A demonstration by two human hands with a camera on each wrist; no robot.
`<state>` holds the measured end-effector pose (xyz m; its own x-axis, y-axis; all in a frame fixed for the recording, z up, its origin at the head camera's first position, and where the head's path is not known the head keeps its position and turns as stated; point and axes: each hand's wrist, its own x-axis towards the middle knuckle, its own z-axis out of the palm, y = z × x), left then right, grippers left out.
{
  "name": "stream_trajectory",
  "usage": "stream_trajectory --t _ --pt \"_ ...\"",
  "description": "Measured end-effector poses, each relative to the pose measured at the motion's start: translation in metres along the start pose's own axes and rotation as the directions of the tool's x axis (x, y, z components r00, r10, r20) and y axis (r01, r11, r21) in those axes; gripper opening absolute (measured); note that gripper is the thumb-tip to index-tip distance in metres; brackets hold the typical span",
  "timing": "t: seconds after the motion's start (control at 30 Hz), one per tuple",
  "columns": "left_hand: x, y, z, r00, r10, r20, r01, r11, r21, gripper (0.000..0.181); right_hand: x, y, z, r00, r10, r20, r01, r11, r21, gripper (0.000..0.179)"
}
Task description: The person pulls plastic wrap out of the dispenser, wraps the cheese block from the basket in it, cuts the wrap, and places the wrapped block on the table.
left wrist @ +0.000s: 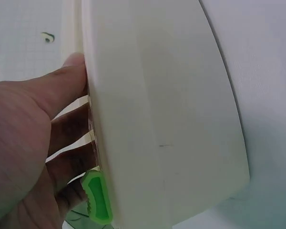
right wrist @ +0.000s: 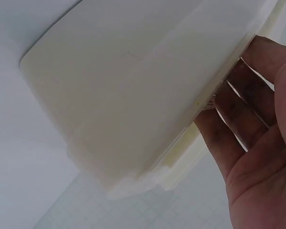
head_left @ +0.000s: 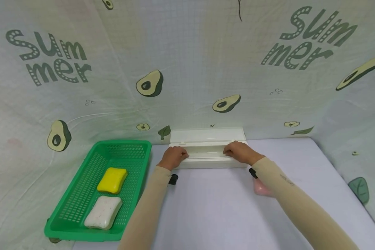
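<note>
A long white plastic box (head_left: 210,163) lies across the back of the table, its hinged lid (head_left: 207,134) raised against the backdrop and its hollow inside showing. At the box's left end, my left hand (head_left: 174,157) curls its fingers over the front rim. My right hand (head_left: 241,152) does likewise near the right end. In the left wrist view, the left thumb and fingers (left wrist: 69,126) reach behind the rim, beside a small green plastic piece (left wrist: 99,198) on the edge. The right fingers (right wrist: 224,133) bend over the rim in the right wrist view; their tips are hidden.
On the left stands a green perforated basket (head_left: 57,227) with a yellow sponge-shaped block (head_left: 112,180) and a speckled white one (head_left: 103,212). A pink object (head_left: 262,189) is partly hidden under the right sleeve. A printed cloth backdrop (head_left: 187,69) rises behind the table (head_left: 218,208).
</note>
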<state>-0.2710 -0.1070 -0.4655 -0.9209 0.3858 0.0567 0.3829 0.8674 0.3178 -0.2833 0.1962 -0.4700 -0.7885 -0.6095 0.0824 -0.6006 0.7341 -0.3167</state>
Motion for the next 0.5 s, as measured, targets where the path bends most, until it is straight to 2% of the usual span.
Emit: stream_trajectory --t 0.17,0.3,0.5 --pt "0.001 -0.002 0.002 1.000 -0.008 -0.004 0.008 1.000 -0.025 0.014 0.003 0.001 0.000 1.000 0.000 -0.020 -0.001 0.999 -0.038 0.006" --pt "0.000 -0.004 0.005 0.997 0.031 -0.070 -0.032 0.999 -0.022 0.011 -0.001 0.003 0.003 0.998 0.035 -0.059 -0.038 0.998 -0.053 0.009" --pt "-0.003 -0.007 0.008 0.982 0.096 -0.163 -0.096 0.995 0.005 0.009 -0.009 0.003 0.006 0.990 0.059 -0.125 -0.060 0.998 -0.002 0.012"
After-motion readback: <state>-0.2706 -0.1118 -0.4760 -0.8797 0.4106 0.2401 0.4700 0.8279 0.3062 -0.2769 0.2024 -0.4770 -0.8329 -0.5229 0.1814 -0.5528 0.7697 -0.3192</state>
